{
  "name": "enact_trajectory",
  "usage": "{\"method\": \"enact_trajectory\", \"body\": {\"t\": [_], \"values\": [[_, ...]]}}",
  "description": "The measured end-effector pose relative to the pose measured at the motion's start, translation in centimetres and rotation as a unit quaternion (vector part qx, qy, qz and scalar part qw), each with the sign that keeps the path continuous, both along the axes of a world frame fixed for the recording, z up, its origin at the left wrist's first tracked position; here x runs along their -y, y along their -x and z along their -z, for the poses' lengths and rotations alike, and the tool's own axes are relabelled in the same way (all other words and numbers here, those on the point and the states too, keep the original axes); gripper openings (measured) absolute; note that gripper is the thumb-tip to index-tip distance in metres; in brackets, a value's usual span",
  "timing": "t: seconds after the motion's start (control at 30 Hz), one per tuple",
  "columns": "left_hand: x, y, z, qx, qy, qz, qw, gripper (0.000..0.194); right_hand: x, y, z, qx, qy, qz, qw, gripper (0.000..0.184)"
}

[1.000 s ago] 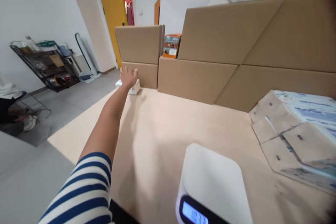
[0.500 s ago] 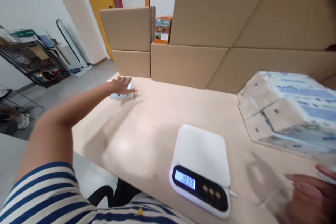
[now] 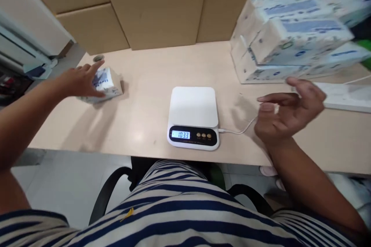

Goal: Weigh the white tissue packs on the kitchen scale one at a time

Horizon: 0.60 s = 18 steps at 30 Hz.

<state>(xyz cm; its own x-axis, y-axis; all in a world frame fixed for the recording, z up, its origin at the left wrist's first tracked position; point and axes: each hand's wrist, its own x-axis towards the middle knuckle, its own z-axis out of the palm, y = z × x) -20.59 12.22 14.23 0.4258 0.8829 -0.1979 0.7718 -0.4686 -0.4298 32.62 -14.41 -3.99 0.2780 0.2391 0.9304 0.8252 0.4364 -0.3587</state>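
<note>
My left hand [image 3: 82,81] is at the left end of the table with its fingers spread. It is beside a white and blue tissue pack [image 3: 108,85], partly covering it; whether the fingertips touch the pack I cannot tell. My right hand [image 3: 290,112] hovers over the table to the right, fingers loosely bent and apart, holding nothing. Between the hands stands a white digital scale [image 3: 193,108] with a bare platform. Its lit display [image 3: 181,135] reads 103.3, with a minus sign before it.
Stacked tissue packs [image 3: 301,34] stand at the back right. A white power strip [image 3: 348,96] lies in front of them. Cardboard boxes [image 3: 168,11] line the table's back edge. A white cable [image 3: 242,131] runs from the scale. A round table hole [image 3: 99,58] is at the far left.
The view has swung down and to the right. My left hand's fingers have lifted off the top of the tissue pack and spread. My right hand has come fully into view.
</note>
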Motion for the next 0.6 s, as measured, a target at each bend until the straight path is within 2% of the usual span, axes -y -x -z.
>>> {"method": "enact_trajectory", "body": {"t": [0.1, 0.2, 0.3, 0.37, 0.43, 0.5, 0.6], "values": [[3.0, -1.9, -1.5, 0.008, 0.040, 0.026, 0.999, 0.125, 0.8, 2.9, -2.1, 0.093, -0.023, 0.003, 0.995, 0.061], [6.5, -5.0, -3.3, 0.031, 0.086, 0.049, 0.995, 0.128, 1.4, 4.3, -3.7, 0.093, -0.003, 0.015, 0.996, 0.052], [9.9, -9.8, -5.3, 0.074, 0.116, 0.106, 0.985, 0.139, 1.6, 4.3, -4.1, 0.072, -0.006, 0.020, 0.997, 0.048], [12.0, -13.7, -5.9, 0.111, 0.132, 0.165, 0.971, 0.143, 1.4, 4.0, -4.0, 0.043, -0.011, 0.016, 0.999, 0.046], [13.5, -17.7, -5.4, 0.123, 0.153, 0.209, 0.958, 0.140, 1.0, 3.7, -3.7, 0.030, -0.016, 0.015, 0.999, 0.044], [14.5, -21.3, -4.0, 0.119, 0.166, 0.230, 0.951, 0.132, 0.5, 3.6, -3.4, 0.029, -0.016, 0.022, 0.999, 0.043], [14.8, -25.1, -1.9, 0.095, 0.160, 0.235, 0.954, 0.122, -0.2, 3.6, -3.0, 0.029, -0.011, 0.034, 0.999, 0.043]]}}
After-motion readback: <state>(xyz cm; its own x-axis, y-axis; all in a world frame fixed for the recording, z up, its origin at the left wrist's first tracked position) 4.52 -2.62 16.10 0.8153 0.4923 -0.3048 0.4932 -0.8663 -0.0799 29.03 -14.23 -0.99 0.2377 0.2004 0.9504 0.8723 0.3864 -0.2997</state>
